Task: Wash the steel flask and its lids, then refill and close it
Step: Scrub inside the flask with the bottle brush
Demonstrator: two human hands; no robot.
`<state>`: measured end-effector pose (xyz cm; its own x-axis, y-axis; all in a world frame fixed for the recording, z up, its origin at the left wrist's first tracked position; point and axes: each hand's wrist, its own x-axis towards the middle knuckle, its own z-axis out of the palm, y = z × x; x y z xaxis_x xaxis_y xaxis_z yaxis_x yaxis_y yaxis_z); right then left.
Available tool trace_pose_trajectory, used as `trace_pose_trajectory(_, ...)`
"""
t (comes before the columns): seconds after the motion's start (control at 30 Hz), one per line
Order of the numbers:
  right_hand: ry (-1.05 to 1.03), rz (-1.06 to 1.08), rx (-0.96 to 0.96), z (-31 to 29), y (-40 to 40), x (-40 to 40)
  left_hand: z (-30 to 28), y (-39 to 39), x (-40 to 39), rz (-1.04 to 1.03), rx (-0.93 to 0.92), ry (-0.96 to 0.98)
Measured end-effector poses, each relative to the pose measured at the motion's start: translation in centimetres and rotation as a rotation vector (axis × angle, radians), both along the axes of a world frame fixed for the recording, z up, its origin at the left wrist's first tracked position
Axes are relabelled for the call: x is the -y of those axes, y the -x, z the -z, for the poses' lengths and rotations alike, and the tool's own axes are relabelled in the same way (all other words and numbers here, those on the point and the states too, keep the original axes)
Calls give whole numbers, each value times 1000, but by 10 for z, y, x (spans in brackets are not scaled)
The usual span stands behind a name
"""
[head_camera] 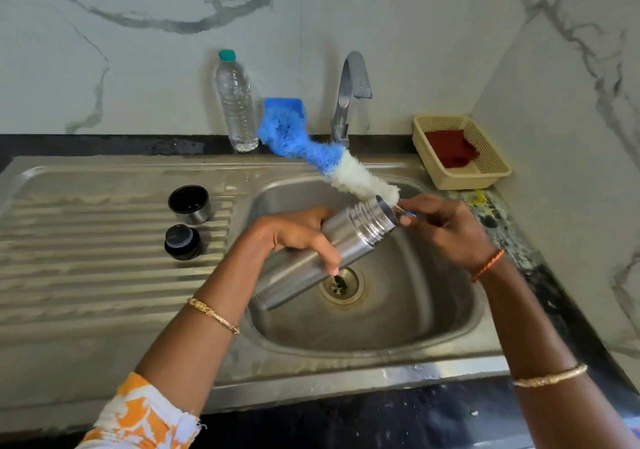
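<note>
The steel flask (322, 251) is a smooth brushed cylinder with a ribbed, threaded neck, tilted over the basin of the stainless sink (415, 310), mouth up and to the right. The left hand (298, 237) wraps its fingers round the flask's middle. The right hand (446, 226) pinches the thin handle of a fluffy bottle brush (332, 161) (blue bristles at the tip, white nearer the hand) just beside the flask's mouth; the brush lies outside the flask. On the ridged drainboard (86, 258) sit the steel-sided cup lid (189, 204), open side up, and the black inner stopper (182, 241). A clear plastic water bottle (236, 105) stands by the curved tap (349, 95). A cream mesh basket (460, 150) on the tabletop holds a red cloth (450, 147).
</note>
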<state>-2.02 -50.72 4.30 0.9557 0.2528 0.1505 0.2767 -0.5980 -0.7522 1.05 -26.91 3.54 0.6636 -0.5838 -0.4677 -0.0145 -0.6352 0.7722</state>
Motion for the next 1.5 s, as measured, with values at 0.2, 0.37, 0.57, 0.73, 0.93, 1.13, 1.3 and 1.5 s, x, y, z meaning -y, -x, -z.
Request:
trace_pose_trajectory(0.2, 532, 130, 110, -17, 2, 2, -18, -8, -1, -34, 164, -135)
trace_pose_trajectory(0.37, 425, 260, 112, -27, -2, -7, -23, -10, 8, -27, 374, -216)
trace_pose_trajectory(0.57, 552, 372, 257, -43, 10, -28, -20, -11, 15, -44, 588, -350)
trace_pose_trajectory(0.73, 312, 390, 439, -7, 55, -55, -14, -11, 5, -361, 415, -91)
trace_pose_trajectory(0.93, 293, 423, 252, -26, 43, -83, -19, 6, 16, -223, 670, -299)
trace_pose_trajectory(1.13, 364, 451, 89, -54, 30, -85, -21, 9, 17, -264, 973, -450)
trace_pose_trajectory(1.3, 321, 426, 195, -45, 46, -77, -15, 7, 5, -234, 957, -407)
trace_pose_trajectory(1.5, 533, 222, -115, -82, -12, -28, -6, 6, 3, -373, 633, 193)
